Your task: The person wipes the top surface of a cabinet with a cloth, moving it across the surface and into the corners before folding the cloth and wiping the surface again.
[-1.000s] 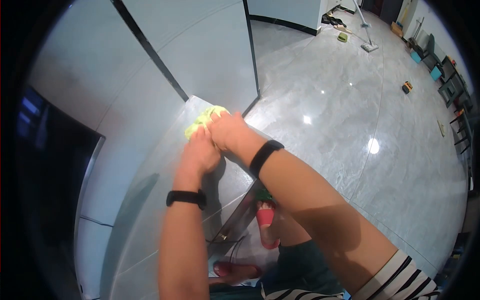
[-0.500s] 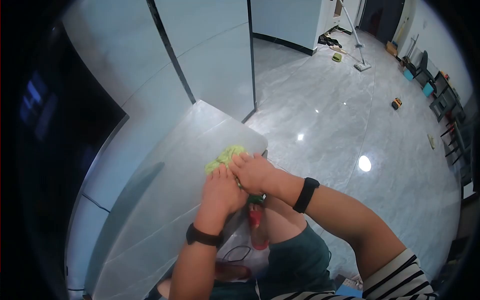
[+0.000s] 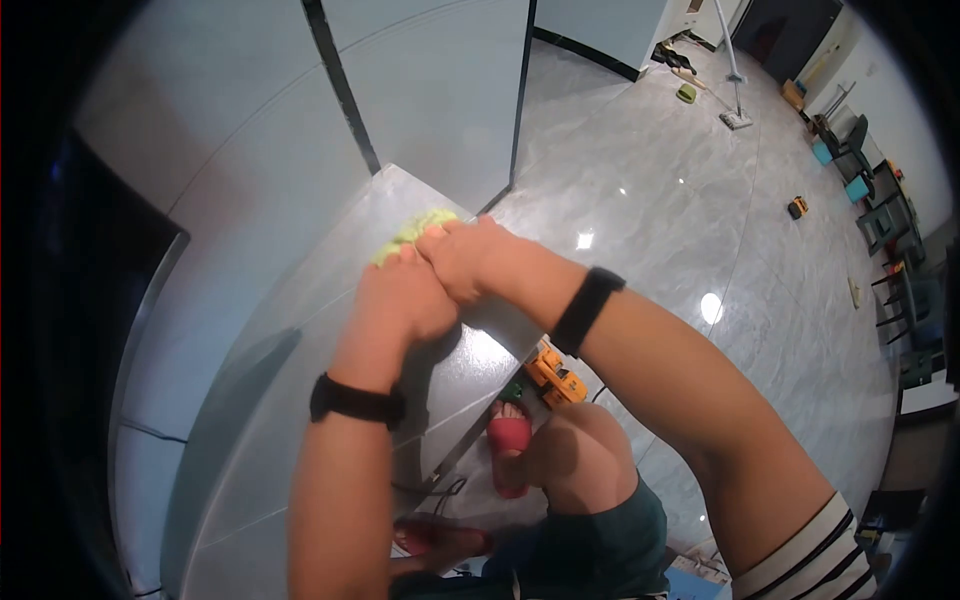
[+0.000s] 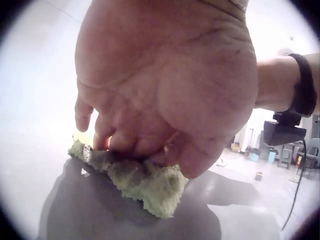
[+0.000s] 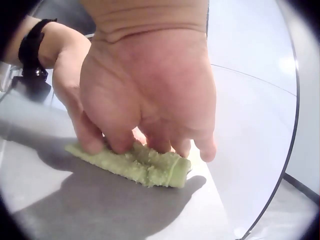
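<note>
A fuzzy yellow-green cleaning cloth (image 3: 420, 228) lies folded on a grey, tile-like ledge (image 3: 340, 270), near its far corner. My left hand (image 3: 400, 300) grips the near left part of the cloth, its fingers bent down into it. Beside it, my right hand (image 3: 475, 258) holds the cloth from the right, and the two hands touch. In the left wrist view the cloth (image 4: 150, 187) bunches under the fingers and thumb. The right wrist view shows the fingertips dug into the folded cloth (image 5: 135, 167), its rolled edge sticking out.
A dark screen (image 3: 90, 330) stands at the left, before a pale panelled wall (image 3: 430, 100). Below the ledge are an orange toy vehicle (image 3: 555, 372) and a foot in a red slipper (image 3: 510, 435). A mop (image 3: 736, 118) and chairs (image 3: 880, 225) stand farther off.
Both hands first drew the cloth back toward me along the ledge, then pushed it forward again toward the far corner. The head view shifted, and the orange toy vehicle came into sight.
</note>
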